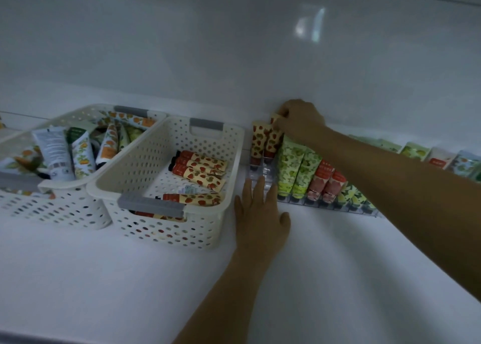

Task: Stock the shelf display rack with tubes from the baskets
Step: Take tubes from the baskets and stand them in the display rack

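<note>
Two cream perforated plastic baskets with grey handles sit touching on the white shelf [104, 278]. The left basket [65, 186] is heaped with orange-print tubes [83, 151], and the right basket [235, 148] holds several strawberry-print tubes [200, 170] lying flat. Just to the right of it I see the clear plastic display rack [263, 173], set against the back wall. My right hand [299, 121] reaches to the rack's far left end, fingers curled, pinching the top of a cream strawberry-print tube [273, 139]. That tube stands upright, cap down, in the second column from the left. A matching tube [257, 142] stands just beside it in the first column. My left hand [260, 213] lies flat on the shelf, fingers straight and slightly spread, fingertips reaching the rack's front cells. Further right, rows of light green tubes [294, 172] and pink tubes [325, 186] fill the rack.
</note>
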A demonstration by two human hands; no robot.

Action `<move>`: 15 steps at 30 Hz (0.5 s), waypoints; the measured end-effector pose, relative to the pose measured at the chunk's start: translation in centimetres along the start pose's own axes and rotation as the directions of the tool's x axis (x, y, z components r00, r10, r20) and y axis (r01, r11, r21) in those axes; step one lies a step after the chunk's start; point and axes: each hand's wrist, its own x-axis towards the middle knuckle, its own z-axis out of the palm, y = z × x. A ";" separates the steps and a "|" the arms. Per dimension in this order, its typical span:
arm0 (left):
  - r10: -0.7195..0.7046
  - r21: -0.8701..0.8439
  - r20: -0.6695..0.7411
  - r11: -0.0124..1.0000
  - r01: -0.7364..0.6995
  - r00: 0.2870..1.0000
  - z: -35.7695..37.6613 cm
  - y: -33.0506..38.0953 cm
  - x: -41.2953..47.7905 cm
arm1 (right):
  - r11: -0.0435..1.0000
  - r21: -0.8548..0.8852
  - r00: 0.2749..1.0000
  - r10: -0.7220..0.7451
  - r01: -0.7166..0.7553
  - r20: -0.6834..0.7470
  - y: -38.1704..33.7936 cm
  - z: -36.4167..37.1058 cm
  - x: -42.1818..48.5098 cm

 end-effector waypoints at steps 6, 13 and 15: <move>0.003 -0.011 -0.013 1.000 -0.003 1.000 -0.1 0.1 0.0 | 0.999 -0.043 0.993 0.024 -0.019 0.113 -0.2 0.8 0.5; 0.019 -0.028 -0.028 0.999 -0.020 0.999 0.1 0.0 0.1 | 0.939 0.169 0.953 -0.304 0.300 -0.005 -5.8 -1.0 -1.5; 0.022 -0.046 -0.035 0.999 -0.024 0.999 0.1 0.0 0.1 | 0.894 0.200 0.883 -0.435 0.400 0.179 -8.2 -0.8 -2.5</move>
